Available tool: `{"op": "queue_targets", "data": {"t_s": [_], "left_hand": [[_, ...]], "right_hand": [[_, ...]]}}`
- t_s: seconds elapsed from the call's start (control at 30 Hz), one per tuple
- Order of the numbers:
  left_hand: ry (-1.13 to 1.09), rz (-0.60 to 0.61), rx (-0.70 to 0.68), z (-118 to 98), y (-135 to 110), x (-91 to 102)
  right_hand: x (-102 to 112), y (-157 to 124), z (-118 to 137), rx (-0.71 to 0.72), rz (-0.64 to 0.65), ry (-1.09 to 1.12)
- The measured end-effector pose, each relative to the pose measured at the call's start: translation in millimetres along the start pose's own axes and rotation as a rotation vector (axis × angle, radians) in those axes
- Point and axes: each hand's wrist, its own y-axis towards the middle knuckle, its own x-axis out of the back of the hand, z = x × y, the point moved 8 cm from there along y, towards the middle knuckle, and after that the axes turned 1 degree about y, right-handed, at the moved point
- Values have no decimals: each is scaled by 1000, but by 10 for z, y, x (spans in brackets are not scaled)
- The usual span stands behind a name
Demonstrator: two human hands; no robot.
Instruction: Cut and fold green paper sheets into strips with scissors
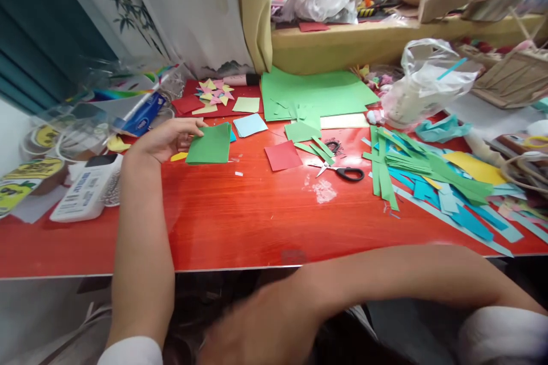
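My left hand (173, 136) is at the left of the red table, fingers curled, gripping the upper left corner of a green paper square (209, 144). Bits of blue and yellow paper peek out beside and under that square. My right hand (257, 328) is in front of the table edge, low in the view and smeared by motion, so its fingers cannot be made out. A light blue paper square (250, 125), a pale yellow square (246, 104) and a red square (283, 155) lie to the right of the green one. Black-handled scissors (342, 172) rest partly open on the tabletop.
Green paper sheets (317, 91) lie at the back. Cut green and blue strips (428, 171) are heaped at right, near a plastic bag with a cup (422, 88). Folded paper stars (214, 93) sit on red paper. A white bottle (88, 191) lies at left.
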Motion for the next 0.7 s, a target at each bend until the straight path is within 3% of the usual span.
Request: {"op": "queue_targets", "data": {"t_s": [0.07,0.13,0.27,0.37,0.43,0.53,0.63,0.7], "left_hand": [[17,53,27,77,60,-58],[66,107,85,189,127,-132],[382,146,197,394,260,-233],[757,117,176,374,310,-268],[1022,50,152,277,279,-275],[1263,-157,101,0,173,-304],[1205,-299,-48,-350,188,-526],[1059,-268,-154,-543,370,-786]], "right_hand": [[-105,-53,213,43,115,38],[-16,-137,213,-3,122,42],[491,-462,-60,-134,-119,68],[953,-971,-317,-270,-360,141],[1309,-1499,-588,-472,-600,147],[1770,-2402,-1024,-794,-925,-32],[1923,-3094,-1567,-1091,-1107,54],[1910,-3315,-1876,-1178,-1179,209]]}}
